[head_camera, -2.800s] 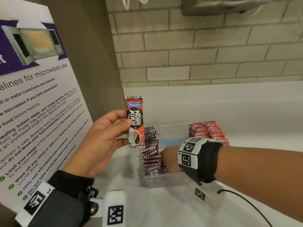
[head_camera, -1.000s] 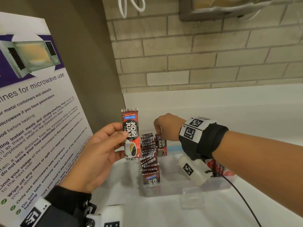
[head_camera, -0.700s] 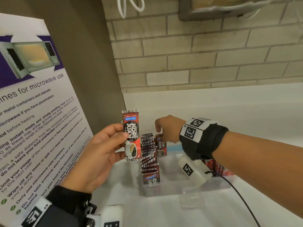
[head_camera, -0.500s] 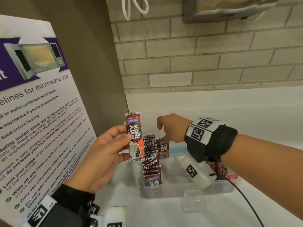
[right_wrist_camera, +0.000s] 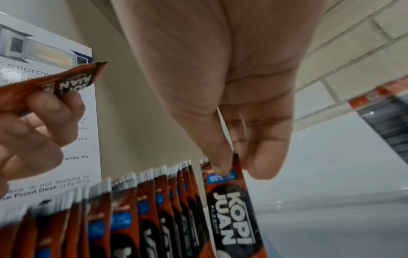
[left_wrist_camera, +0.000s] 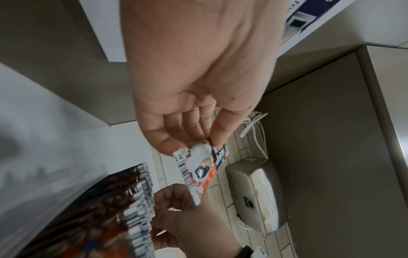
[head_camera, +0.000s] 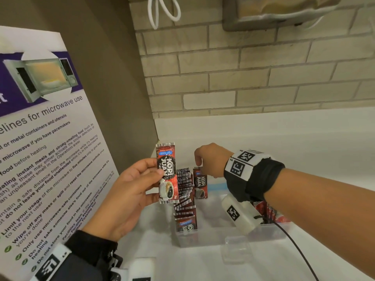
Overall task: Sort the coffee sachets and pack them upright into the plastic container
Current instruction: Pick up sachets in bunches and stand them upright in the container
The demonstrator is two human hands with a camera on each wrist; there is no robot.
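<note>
Leaning against the tan wall on the far left is a white and purple microwave-use poster [head_camera: 40, 138], with a picture of an open microwave above lines of printed guidelines. Just to its right, the person's left hand [head_camera: 129, 191] holds one red and black coffee sachet [head_camera: 166, 173] upright in the air, pinched between the thumb on its printed front and the fingers behind it; the sachet reads "KOPI JUAN" and shows a cup of coffee. Immediately right of that, a row of matching sachets [head_camera: 185, 199] stands upright and packed close together along the left end of a clear plastic container [head_camera: 203, 238], which sits on a white counter [head_camera: 284, 142]. At the far end of the row, the right hand [head_camera: 211, 159] reaches down from above and pinches the top edge of another sachet [head_camera: 199, 184] between thumb and forefinger, holding it upright just beside the row inside the container. Further right, beneath the right forearm, more red sachets [head_camera: 269, 211] are partly visible at the container's right end. Behind everything rises a pale brick wall [head_camera: 263, 67], with a grey wall-mounted dispenser [head_camera: 274, 11] at the top right.
</note>
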